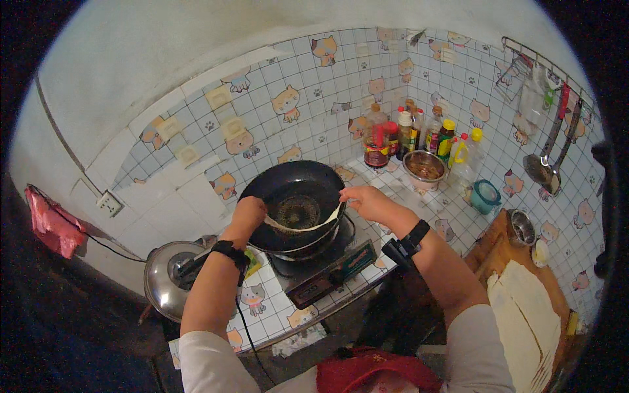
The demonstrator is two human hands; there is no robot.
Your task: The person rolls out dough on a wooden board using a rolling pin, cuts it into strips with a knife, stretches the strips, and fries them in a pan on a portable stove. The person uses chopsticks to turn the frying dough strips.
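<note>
A strip of pale dough (304,229) hangs in a shallow curve over the near part of a black frying pan (268,179). My left hand (249,216) pinches its left end above the pan's near left side. Its right end is pinched by my right hand (361,200) at the pan's right rim. Clear liquid, which looks like oil, lies in the pan's bottom. Under the pan is an electric cooktop (329,275). More rolled dough (523,314), cut into long pieces, lies on a wooden board (555,285) at the right.
A lidded metal pot (164,280) stands left of the cooktop. Bottles (377,142) and a metal bowl (425,167) stand in the back corner. A teal container (485,196) is at the right. Ladles (540,167) hang from a wall rack. A black cable (245,324) crosses the counter's front edge.
</note>
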